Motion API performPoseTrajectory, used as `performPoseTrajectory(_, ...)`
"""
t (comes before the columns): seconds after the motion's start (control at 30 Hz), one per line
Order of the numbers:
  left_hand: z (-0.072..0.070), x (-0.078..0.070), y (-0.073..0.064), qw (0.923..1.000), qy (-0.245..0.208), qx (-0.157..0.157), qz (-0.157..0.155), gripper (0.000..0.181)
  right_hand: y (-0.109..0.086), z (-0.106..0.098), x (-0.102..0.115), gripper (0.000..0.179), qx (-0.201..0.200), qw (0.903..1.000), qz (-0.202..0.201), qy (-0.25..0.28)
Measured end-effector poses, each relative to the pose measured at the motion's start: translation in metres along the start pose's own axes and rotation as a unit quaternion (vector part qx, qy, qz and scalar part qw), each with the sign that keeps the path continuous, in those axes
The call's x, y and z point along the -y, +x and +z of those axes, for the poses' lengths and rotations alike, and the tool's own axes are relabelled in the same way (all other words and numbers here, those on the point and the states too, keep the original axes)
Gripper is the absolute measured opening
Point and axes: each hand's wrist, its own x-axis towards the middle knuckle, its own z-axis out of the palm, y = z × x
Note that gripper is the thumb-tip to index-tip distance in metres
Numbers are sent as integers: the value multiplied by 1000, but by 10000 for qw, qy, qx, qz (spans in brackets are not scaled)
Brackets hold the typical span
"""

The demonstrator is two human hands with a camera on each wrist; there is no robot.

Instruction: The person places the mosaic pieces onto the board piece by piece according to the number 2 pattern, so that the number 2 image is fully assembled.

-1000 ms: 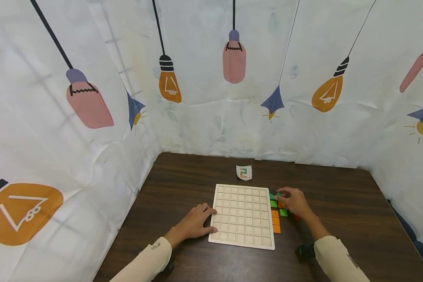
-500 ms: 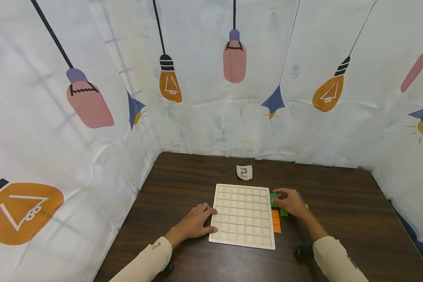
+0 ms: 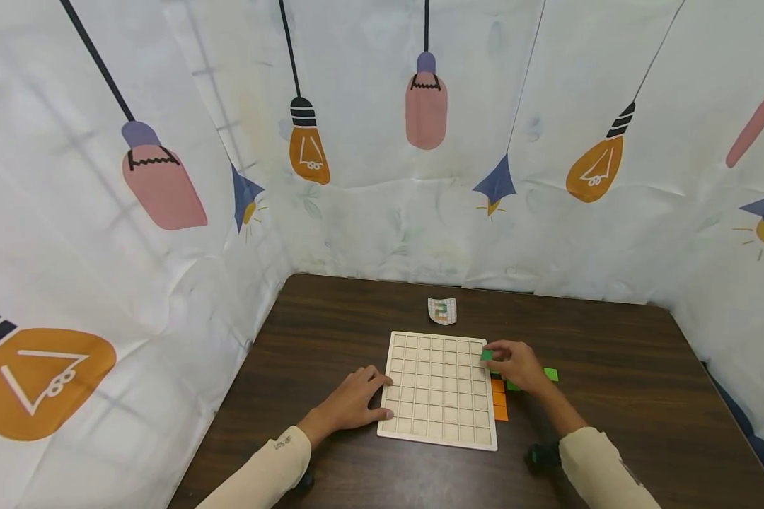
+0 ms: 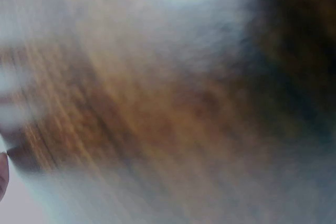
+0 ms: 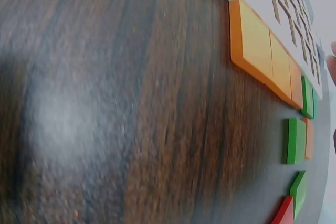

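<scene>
A pale wooden grid board (image 3: pixel 436 396) lies on the dark table, its cells bare. My left hand (image 3: pixel 351 399) rests at its left edge, thumb and fingertips touching the rim with the fingers relaxed. Over the board's upper right corner my right hand (image 3: pixel 516 364) pinches a green square tile (image 3: pixel 487 355) between thumb and fingers. Orange tiles (image 3: pixel 499 401) stand in a row along the board's right edge, and the right wrist view shows these orange tiles (image 5: pixel 262 45) up close. Only a fingertip (image 4: pixel 3 174) of my left hand shows in the left wrist view.
More tiles lie right of the board, partly under my right hand: a green tile (image 5: pixel 296 141), another green tile (image 3: pixel 550 374) and a red tile (image 5: pixel 284 211). A small paper card (image 3: pixel 442 311) with a coloured grid pattern lies behind the board. A printed cloth (image 3: pixel 369 233) hangs behind the table.
My right hand has moved left from the loose tiles to the board's upper right corner, carrying a green tile. The left hand has stayed at the board's edge.
</scene>
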Motion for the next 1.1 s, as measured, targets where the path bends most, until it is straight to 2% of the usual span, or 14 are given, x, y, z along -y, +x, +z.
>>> performPoseTrajectory(0.37,-2,0,0,9997,-97,156,-151,60,2,12,6,29,17,9999,40,145)
performPoseTrajectory(0.7,-4,0,-1,9997,-133,166,-133,60,4,19,13,30,118,9991,92,388)
performPoseTrajectory(0.83,-3,1,0,9998,-121,132,-90,60,5,21,15,25,51,9997,62,252)
performPoseTrajectory(0.97,-1,1,0,9999,-97,100,-77,61,8,25,15,18,-45,9999,-133,35)
performPoseTrajectory(1.1,0,2,0,9999,-77,113,-96,61,10,29,16,18,26,9997,-141,193)
